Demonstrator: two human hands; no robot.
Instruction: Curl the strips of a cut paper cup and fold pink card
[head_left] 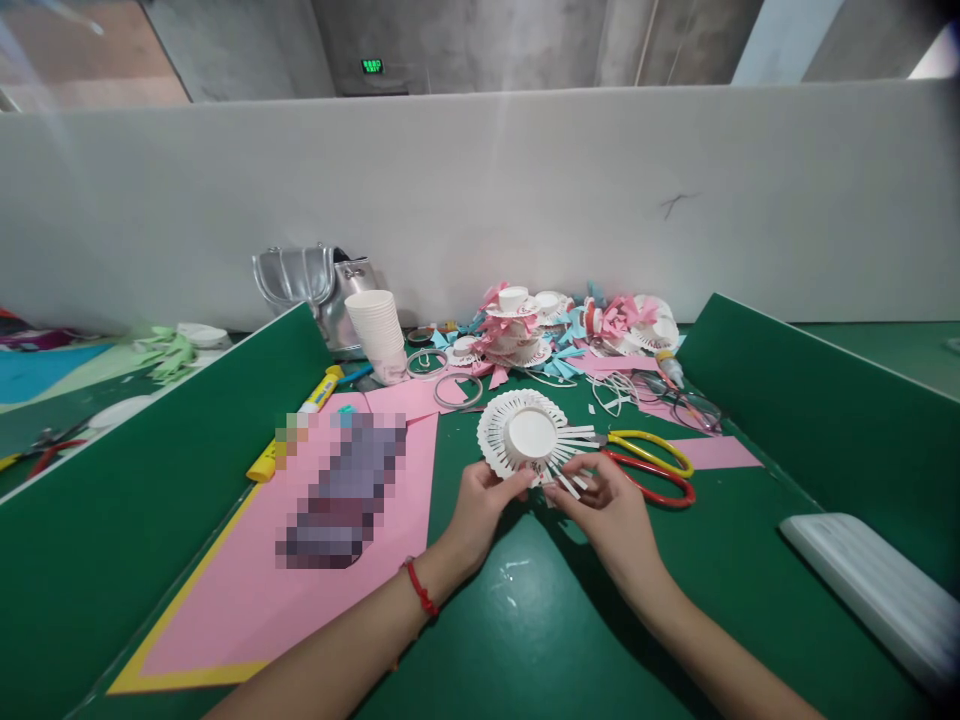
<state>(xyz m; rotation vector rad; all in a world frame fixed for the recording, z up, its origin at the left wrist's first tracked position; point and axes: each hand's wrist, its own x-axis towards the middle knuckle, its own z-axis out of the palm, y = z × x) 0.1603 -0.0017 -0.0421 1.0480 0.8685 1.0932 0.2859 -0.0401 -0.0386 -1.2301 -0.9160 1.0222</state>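
A white paper cup (532, 434), its wall cut into strips that fan out around the round base, is held over the green table. Most strips curl round into a scalloped ring; several on the right stick out straight. My left hand (491, 500) pinches the lower edge of the ring between thumb and fingers. My right hand (600, 500) is closed at the lower right, its fingertips on one of the strips. Just beyond it lie scissors (651, 466) with one yellow and one red handle loop, their blades partly hidden behind the strips.
Pink paper sheets (247, 590) and a yellow glue stick (262, 465) lie left, near a blurred-out object (345, 490). Stacked paper cups (375, 330) and a silver bag (296, 280) stand behind. Finished cup pieces (517, 325) pile up at the back. Green dividers (825, 400) flank the table.
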